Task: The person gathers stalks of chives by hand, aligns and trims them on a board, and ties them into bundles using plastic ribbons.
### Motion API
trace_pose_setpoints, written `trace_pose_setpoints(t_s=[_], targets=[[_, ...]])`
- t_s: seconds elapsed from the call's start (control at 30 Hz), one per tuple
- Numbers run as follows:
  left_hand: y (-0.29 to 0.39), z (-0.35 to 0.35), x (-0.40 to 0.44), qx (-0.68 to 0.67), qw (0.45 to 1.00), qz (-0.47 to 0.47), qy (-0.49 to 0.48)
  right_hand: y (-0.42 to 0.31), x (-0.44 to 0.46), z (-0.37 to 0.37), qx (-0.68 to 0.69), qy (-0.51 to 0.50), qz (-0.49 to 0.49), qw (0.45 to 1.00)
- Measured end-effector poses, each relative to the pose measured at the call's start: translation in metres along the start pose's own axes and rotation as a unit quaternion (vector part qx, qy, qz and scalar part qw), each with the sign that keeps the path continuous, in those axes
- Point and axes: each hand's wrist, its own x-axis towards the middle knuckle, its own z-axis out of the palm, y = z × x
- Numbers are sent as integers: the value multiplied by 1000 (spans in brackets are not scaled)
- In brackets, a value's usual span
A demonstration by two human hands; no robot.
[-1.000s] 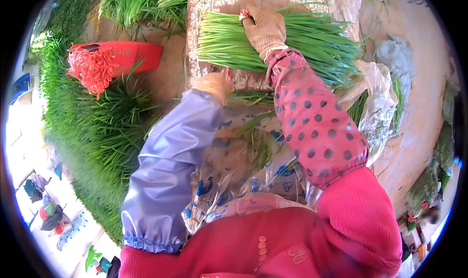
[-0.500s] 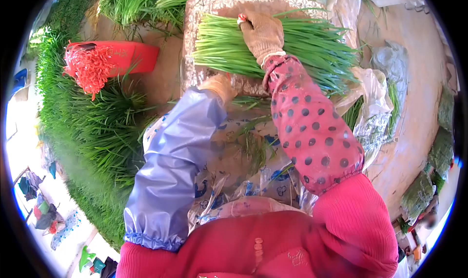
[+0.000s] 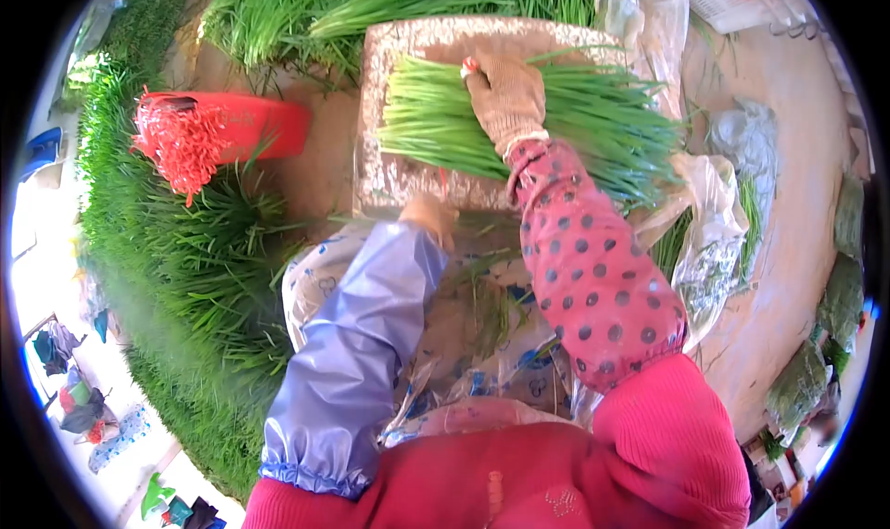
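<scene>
A bundle of long garlic chives (image 3: 593, 112) lies across a patterned board (image 3: 373, 93), pale stem ends to the left and leaf tips to the right. My right hand (image 3: 508, 95), in a brown knitted glove, is closed over the bundle's middle from above; its underside is hidden. Something red and white shows by the thumb. At the board's front edge is my left hand (image 3: 429, 216), gloved in tan, small and blurred. It looks closed, and a thin red tie (image 3: 443, 182) runs up from it toward the bundle.
To the left, a red container (image 3: 269, 126) holds many red strips (image 3: 185, 144). Loose chives (image 3: 199, 279) are heaped around it, with more chives (image 3: 445, 5) behind the board. Clear plastic (image 3: 709, 214) lies at the right. A plastic sheet with scraps covers my lap.
The whole view has shifted, so the board and bundle appear lower. My left hand has drawn slightly back toward me from the board's edge. My right hand stays on the bundle.
</scene>
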Motion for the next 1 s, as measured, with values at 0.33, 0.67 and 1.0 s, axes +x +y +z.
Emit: trace_pose_setpoints(t_s=[0.33, 0.67, 1.0], targets=[[80, -19, -28, 49, 994, 79, 65, 2, 1, 4, 20, -22, 7, 1000], [35, -66, -106, 46, 947, 71, 311, 5, -4, 5, 37, -4, 0, 999], [33, -38, -50, -698, 635, 259, 206, 5, -1, 6, 48, -7, 7, 999]])
